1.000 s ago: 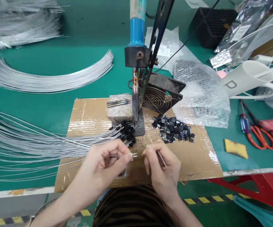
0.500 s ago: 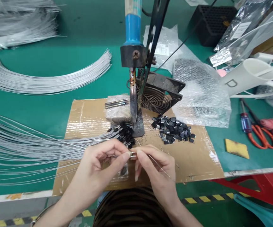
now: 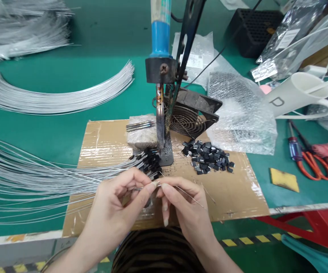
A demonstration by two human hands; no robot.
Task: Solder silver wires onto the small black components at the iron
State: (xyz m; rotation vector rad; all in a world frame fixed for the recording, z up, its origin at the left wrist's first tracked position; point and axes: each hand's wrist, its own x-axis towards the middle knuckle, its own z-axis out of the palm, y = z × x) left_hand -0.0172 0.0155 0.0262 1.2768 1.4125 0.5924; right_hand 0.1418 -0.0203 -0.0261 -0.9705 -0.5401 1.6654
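Note:
My left hand (image 3: 121, 199) is closed in a pinch on a thin grey cable, whose end is mostly hidden by the fingertips. Thumb and index finger of my right hand (image 3: 188, 204) meet at the same spot, almost touching the left fingertips. A thin silvery solder wire (image 3: 190, 197) runs through the right hand. Just beyond the fingers is a cluster of black connectors (image 3: 149, 161) on the ends of many grey cables (image 3: 67, 176). Above them a soldering iron (image 3: 160, 113) hangs tip down in a stand. Loose black connectors (image 3: 209, 156) lie in a heap to the right.
A cardboard sheet (image 3: 101, 144) covers the front of the green table. Behind the iron stands a fan (image 3: 192, 113). A bundle of cables (image 3: 67, 100) lies at left. To the right are bubble wrap (image 3: 243, 113), a white mug (image 3: 297, 94), a yellow sponge (image 3: 284, 180) and scissors (image 3: 317, 167).
My right hand has shifted slightly left and its lower fingers have curled down a little. The fingertips of both hands are still together; the view has moved slightly.

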